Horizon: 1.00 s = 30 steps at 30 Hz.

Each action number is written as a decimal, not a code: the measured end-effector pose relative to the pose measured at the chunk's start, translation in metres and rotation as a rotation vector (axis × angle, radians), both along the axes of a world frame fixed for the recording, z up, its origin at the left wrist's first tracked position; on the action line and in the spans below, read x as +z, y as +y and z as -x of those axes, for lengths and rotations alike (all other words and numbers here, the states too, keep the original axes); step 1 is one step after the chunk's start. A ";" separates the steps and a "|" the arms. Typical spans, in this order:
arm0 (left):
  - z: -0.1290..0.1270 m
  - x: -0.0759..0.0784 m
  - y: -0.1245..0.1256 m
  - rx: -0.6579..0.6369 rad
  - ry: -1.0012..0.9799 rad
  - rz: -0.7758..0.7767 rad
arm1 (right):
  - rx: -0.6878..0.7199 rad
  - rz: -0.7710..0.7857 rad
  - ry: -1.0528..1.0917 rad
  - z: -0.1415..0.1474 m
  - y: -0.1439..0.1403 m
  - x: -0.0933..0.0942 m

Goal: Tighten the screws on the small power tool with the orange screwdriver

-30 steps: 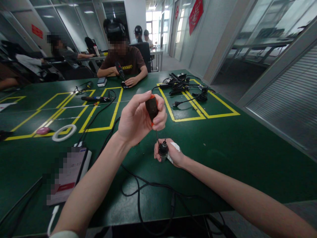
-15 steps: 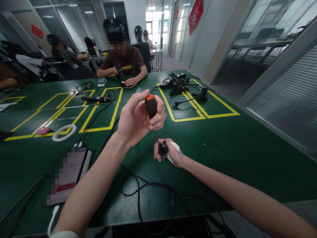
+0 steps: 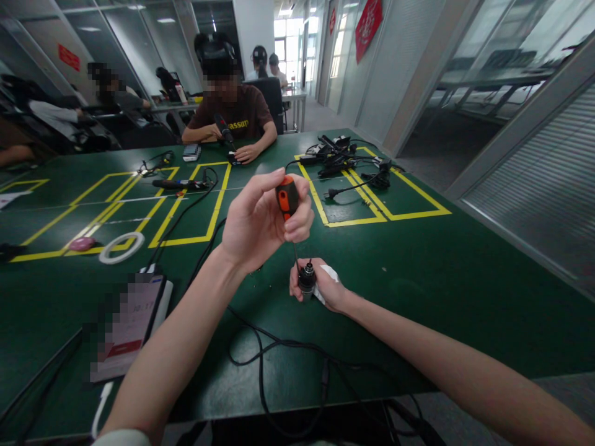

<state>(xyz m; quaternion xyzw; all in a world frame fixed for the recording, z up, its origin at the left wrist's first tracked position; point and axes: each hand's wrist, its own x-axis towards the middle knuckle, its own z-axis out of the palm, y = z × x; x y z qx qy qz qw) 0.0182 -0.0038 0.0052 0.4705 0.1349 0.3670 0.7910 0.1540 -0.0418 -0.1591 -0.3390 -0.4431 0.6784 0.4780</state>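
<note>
My left hand (image 3: 260,217) is closed round the orange-and-black handle of a screwdriver (image 3: 287,199), held above the table with its thin shaft pointing down. The shaft runs down beside a black cylindrical part (image 3: 307,282) with a narrow metal tip on top. Whether the screwdriver's tip sits in a screw is hidden behind that part and the fingers. My right hand (image 3: 331,291) wraps round the black part and keeps it upright near the table top. Something white, like paper or tissue (image 3: 331,272), shows between the right hand and the part.
Black cables (image 3: 279,342) loop across the green table (image 3: 441,297) in front of me. At the left lie a phone (image 3: 134,328), a white tape roll (image 3: 121,248) and a pink object (image 3: 82,244). Tangled black cords (image 3: 337,158) lie ahead; a co-worker (image 3: 232,118) sits opposite.
The screwdriver handle has turned in my left hand, so an orange patch now faces me. My right hand and the black part stay almost where they were.
</note>
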 end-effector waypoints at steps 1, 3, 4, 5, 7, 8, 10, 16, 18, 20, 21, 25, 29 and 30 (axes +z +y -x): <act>0.000 0.000 0.000 -0.001 0.002 0.006 | 0.002 -0.003 -0.001 0.000 0.000 -0.001; 0.000 0.000 0.000 0.003 0.009 0.019 | 0.003 -0.006 -0.002 0.000 0.000 -0.002; 0.000 0.000 0.000 0.008 0.015 0.021 | -0.001 -0.005 -0.001 0.000 0.000 -0.003; 0.000 0.001 0.000 0.013 0.020 0.020 | -0.004 -0.004 0.000 0.000 0.000 -0.003; 0.000 0.001 0.000 0.023 0.034 0.010 | -0.009 -0.001 0.002 0.000 0.000 -0.003; 0.000 0.001 0.000 0.027 0.039 0.004 | -0.013 0.000 0.003 0.000 0.000 -0.003; 0.000 0.001 0.000 0.030 0.038 -0.008 | -0.014 -0.001 0.003 0.000 0.000 -0.002; 0.000 -0.001 0.001 0.016 0.020 -0.034 | -0.006 -0.005 0.007 0.000 0.000 -0.002; 0.000 -0.001 0.001 0.019 0.013 -0.015 | -0.007 -0.004 0.005 0.000 0.000 -0.002; 0.000 -0.001 0.000 0.011 -0.001 0.006 | -0.005 -0.003 0.005 0.000 0.000 -0.001; 0.000 0.000 0.000 0.005 -0.005 0.011 | -0.004 -0.002 0.005 0.000 -0.001 -0.001; 0.001 0.001 0.000 -0.014 0.010 -0.020 | -0.016 0.007 -0.005 0.000 -0.001 0.002; 0.001 0.002 0.000 -0.014 0.027 -0.018 | -0.022 -0.001 -0.015 0.001 -0.001 0.002; 0.001 0.002 0.000 -0.016 0.026 -0.016 | -0.021 -0.005 -0.014 0.001 -0.001 0.002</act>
